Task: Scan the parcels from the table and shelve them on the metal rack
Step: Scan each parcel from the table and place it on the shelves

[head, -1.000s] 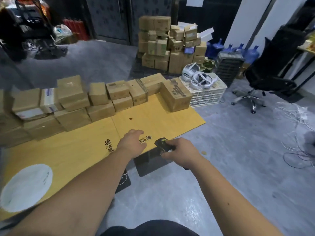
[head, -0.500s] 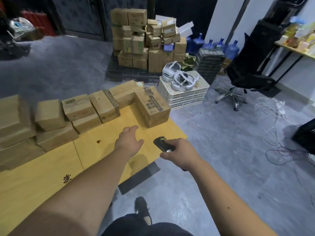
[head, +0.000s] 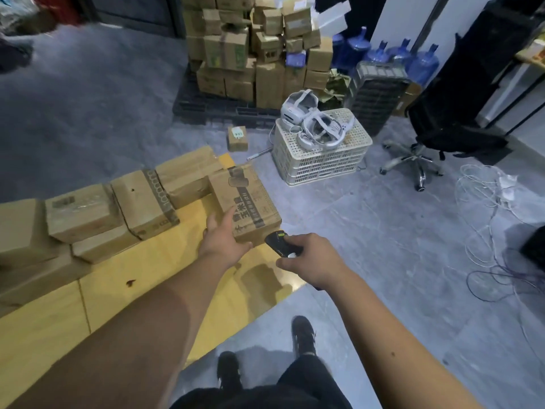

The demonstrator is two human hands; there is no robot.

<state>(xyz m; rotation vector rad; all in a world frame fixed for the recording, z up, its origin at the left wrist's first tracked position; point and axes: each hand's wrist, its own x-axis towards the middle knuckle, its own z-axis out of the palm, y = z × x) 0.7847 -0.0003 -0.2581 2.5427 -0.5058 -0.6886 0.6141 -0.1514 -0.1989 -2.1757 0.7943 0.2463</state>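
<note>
Brown cardboard parcels (head: 244, 202) with dark print sit on a yellow wooden table (head: 165, 290), beside a black scanner (head: 280, 243).

Both forearms are bare right up to the frame's bottom edge, no sleeves, watch or rings on the left hand (head: 222, 246) or the right hand (head: 312, 261). There's a small dark mole on the right forearm, well below the wrist. Dark shorts (head: 259, 397) sit lowest, and just above them two black shoes (head: 303, 335) with pale trim.
</note>
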